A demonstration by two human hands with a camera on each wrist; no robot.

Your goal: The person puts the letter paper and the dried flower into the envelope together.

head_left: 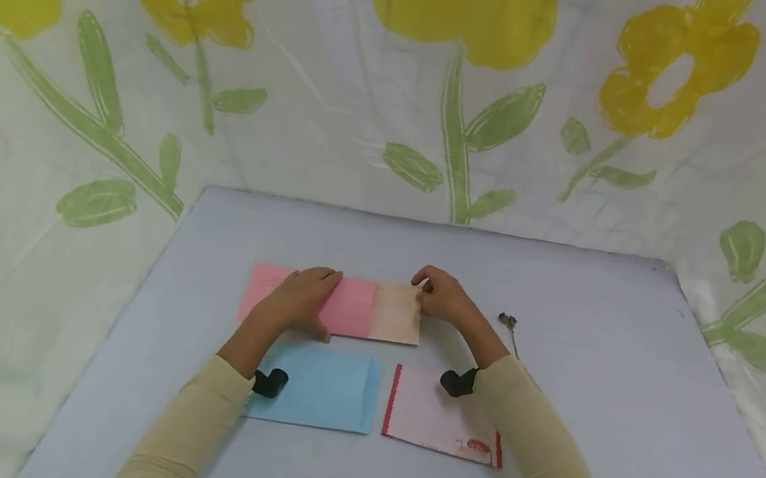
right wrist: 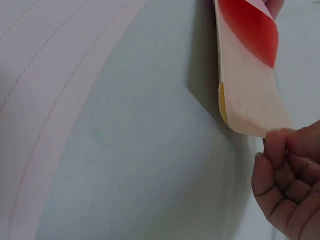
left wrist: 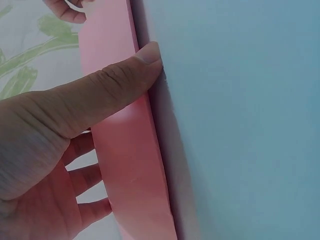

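A long pink envelope [head_left: 350, 307] lies across the table, a cream paper [head_left: 397, 313] sticking out of its right end. My left hand [head_left: 300, 299] spans the envelope, thumb over the near edge and fingers at the far edge; the left wrist view shows this thumb [left wrist: 115, 85] close up. At the far right corner of the cream paper, my right hand [head_left: 444, 296] pinches its edge between thumb and finger. In the right wrist view the envelope's red inside [right wrist: 252, 35] shows where its mouth curls up above the cream paper [right wrist: 250, 95].
Nearer me lie a light blue envelope [head_left: 327, 390] and a pale pink envelope [head_left: 422, 415] with red edging. A small dried flower [head_left: 508, 321] lies beside my right forearm. A flower-printed curtain [head_left: 328, 111] stands around the table [head_left: 633, 382].
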